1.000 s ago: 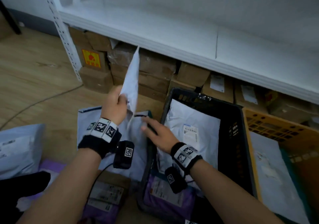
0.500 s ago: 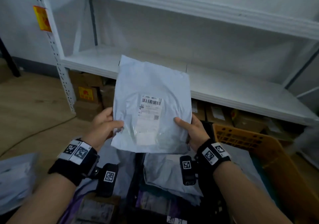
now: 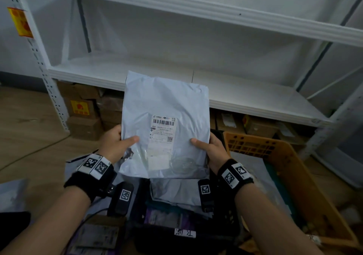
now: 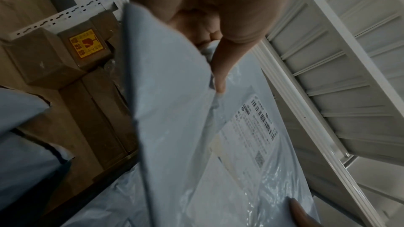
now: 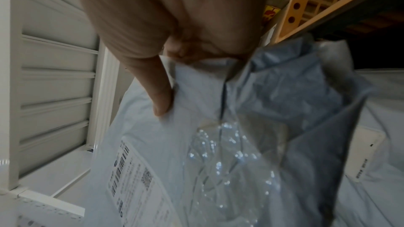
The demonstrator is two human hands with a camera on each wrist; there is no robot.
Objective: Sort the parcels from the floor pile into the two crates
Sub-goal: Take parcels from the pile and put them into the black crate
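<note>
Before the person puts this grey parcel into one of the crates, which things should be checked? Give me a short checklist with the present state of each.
1. Grip: left hand and right hand each hold a side edge of the grey parcel, thumbs on the front: ok.
2. Shipping label faces the person: ok.
3. Label text legible enough to choose a crate: cannot tell, too small in these views.
4. Room in the black crate: it already holds grey and purple bags; cannot tell.
5. Room in the orange crate: a grey bag lies inside, the rest is partly hidden; cannot tell.
6. Parcel clear of the white shelf edge: ok.
</note>
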